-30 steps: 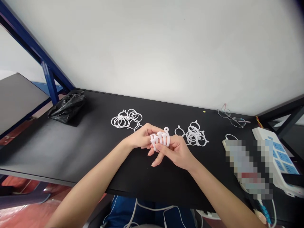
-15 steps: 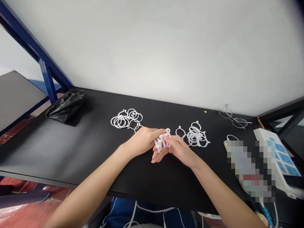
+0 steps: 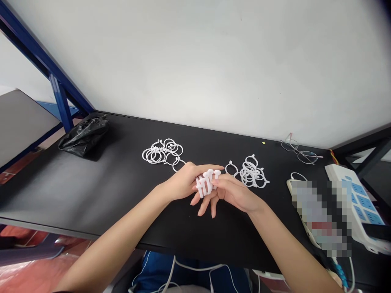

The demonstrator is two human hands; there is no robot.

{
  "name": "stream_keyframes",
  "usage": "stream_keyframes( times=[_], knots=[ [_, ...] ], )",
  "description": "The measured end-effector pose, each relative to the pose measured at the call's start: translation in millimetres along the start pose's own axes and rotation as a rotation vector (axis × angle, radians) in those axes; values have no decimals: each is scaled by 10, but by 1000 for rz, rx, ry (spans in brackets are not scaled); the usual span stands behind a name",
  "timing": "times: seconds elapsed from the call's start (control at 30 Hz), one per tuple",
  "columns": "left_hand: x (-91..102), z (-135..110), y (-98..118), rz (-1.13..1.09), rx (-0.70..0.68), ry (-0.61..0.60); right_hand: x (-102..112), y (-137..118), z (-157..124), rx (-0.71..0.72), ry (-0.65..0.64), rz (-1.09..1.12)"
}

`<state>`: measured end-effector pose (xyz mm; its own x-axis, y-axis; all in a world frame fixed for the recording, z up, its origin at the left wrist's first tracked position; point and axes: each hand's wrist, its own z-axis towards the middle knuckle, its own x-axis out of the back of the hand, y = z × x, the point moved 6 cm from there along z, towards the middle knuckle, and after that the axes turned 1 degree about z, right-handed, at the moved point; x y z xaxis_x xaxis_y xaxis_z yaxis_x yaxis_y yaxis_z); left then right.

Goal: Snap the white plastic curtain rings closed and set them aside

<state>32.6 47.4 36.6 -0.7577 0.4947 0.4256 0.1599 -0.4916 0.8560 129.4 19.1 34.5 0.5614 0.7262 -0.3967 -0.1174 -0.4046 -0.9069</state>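
My left hand and my right hand meet over the middle of the black table. Between them is a bundle of several white plastic rings, threaded over fingers of my left hand, their knobbed tabs pointing up. My right thumb and forefinger pinch the rightmost ring of the bundle. A pile of loose white rings lies beyond my left hand. A second pile of white rings lies just past my right hand.
A crumpled black plastic bag sits at the table's far left. Thin-framed glasses lie at the far right, by the wall. A white and blue power strip and a blurred object occupy the right end. Cables hang under the front edge.
The bundle of rings has turned so the tabs stand upright. My right fingers have spread downward and now grip at the bundle's right end. My head has shifted slightly.
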Motion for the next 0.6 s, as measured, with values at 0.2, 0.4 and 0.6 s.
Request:
stream_keyframes(
  times=[0.2, 0.4, 0.6],
  knots=[
    [-13, 5, 37, 134, 24, -51, 43, 3, 1, 5, 94, -101],
    [-6, 26, 63, -38, 67, -83, -35, -33, -38, 81, 191, -249],
    [-6, 49, 49, -299, 74, -90, -183, -99, -68, 297, 231, -558]
  ],
)
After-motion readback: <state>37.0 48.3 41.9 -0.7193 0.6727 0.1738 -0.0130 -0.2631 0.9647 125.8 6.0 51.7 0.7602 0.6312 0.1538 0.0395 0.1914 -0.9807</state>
